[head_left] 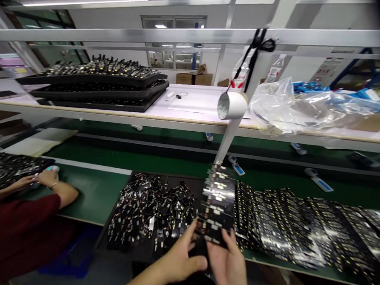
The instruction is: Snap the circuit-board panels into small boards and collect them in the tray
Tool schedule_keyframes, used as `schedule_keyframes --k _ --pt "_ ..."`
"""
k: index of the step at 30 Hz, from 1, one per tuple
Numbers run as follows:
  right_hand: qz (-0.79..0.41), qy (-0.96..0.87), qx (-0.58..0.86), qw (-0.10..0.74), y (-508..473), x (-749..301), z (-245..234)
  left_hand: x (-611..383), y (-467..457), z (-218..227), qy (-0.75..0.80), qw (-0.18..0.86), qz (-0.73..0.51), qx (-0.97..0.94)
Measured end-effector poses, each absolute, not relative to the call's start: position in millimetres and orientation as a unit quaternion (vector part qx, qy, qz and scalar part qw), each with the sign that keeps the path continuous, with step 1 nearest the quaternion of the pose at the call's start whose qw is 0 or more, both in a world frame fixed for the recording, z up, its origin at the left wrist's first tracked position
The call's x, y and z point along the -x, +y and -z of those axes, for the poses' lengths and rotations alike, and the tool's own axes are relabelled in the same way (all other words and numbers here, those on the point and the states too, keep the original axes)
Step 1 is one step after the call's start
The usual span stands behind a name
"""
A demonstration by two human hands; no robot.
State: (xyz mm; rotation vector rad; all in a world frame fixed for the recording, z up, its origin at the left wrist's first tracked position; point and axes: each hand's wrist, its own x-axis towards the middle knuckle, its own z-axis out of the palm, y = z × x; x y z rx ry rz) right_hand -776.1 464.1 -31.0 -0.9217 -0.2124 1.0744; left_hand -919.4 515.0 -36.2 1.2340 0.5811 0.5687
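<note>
A black circuit board panel [219, 195], made of several joined strips with pale metal parts, stands tilted up in front of me. My right hand [228, 259] grips its lower end, thumb on the face and palm beneath. At the panel's lower left corner are the fingers of my left hand [181, 259], curled against the edge, with the thumb lower down. Left of the panel, a dark tray [113, 228] bears a heap of small loose circuit boards [148, 206]. To the right, many similar panels [292, 226] lean in an overlapping row.
At left, a person in a dark red sleeve [24, 215] works beside another board pile [13, 169]. The shelf above carries stacked black trays [97, 85], a white cardboard roll [234, 105] and plastic bags [301, 107]. Blue-and-white handheld devices [319, 180] lie on the green bench [88, 183].
</note>
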Motion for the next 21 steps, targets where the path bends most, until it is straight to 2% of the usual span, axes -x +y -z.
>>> schedule_keyframes --k 4,9,14,17,21 --pt "-0.593 -0.184 0.403 0.672 470.0 823.3 41.3 929.3 522.2 30.0 0.352 0.711 -0.4 -0.458" --pt "-0.635 -0.231 0.467 0.571 467.1 825.1 36.9 988.7 535.5 21.9 0.354 0.779 -0.351 -0.379" --pt "-0.533 -0.311 0.59 0.521 467.9 837.3 35.1 999.8 517.5 14.9 0.34 0.794 -0.374 -0.337" --pt "-0.441 -0.413 0.631 0.486 464.0 846.2 43.0 998.0 509.8 31.5 0.377 0.725 -0.423 -0.392" --pt "-0.347 -0.557 0.594 0.465 459.8 846.0 58.3 1005.5 511.7 54.1 0.445 0.634 -0.48 -0.412"
